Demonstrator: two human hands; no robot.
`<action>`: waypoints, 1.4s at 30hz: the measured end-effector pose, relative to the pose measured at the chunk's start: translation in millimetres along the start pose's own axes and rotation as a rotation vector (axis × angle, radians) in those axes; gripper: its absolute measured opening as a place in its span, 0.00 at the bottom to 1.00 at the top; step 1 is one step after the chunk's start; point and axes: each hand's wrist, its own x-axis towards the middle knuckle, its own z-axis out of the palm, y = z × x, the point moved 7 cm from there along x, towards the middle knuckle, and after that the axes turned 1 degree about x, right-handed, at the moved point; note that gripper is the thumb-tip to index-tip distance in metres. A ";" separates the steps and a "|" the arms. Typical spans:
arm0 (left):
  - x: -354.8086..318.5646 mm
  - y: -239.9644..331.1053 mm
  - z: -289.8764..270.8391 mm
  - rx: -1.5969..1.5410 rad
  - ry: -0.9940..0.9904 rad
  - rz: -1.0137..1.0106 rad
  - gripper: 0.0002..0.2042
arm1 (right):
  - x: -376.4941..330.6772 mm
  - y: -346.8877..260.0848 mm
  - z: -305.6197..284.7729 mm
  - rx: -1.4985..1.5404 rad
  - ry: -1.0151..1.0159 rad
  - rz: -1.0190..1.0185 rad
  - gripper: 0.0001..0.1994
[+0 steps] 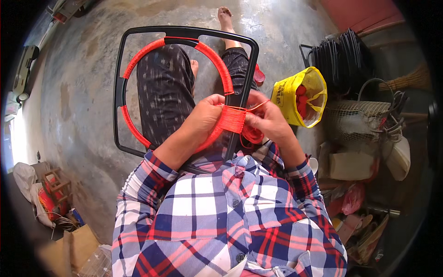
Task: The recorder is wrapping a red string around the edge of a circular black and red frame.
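Across my lap lies a black square frame with a round ring inside it, wrapped in red cord along most of its length. At the ring's right side, a band of red cord wraps over the joint with the frame's outer bar. My left hand is closed on the ring just left of this band. On the band's right side, my right hand pinches the loose strand of red cord; part of its fingers is blurred. A bundle of red cord hangs below my right hand.
A yellow bag with red bundles inside stands to the right. Beyond it are stacked black frames, a wire mesh cage and a straw broom. Cardboard and a wooden piece lie at the lower left.
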 end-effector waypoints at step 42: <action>-20.3 26.8 10.7 -0.141 0.041 0.159 0.23 | -115.2 9.2 -263.7 1.003 0.490 -0.459 0.07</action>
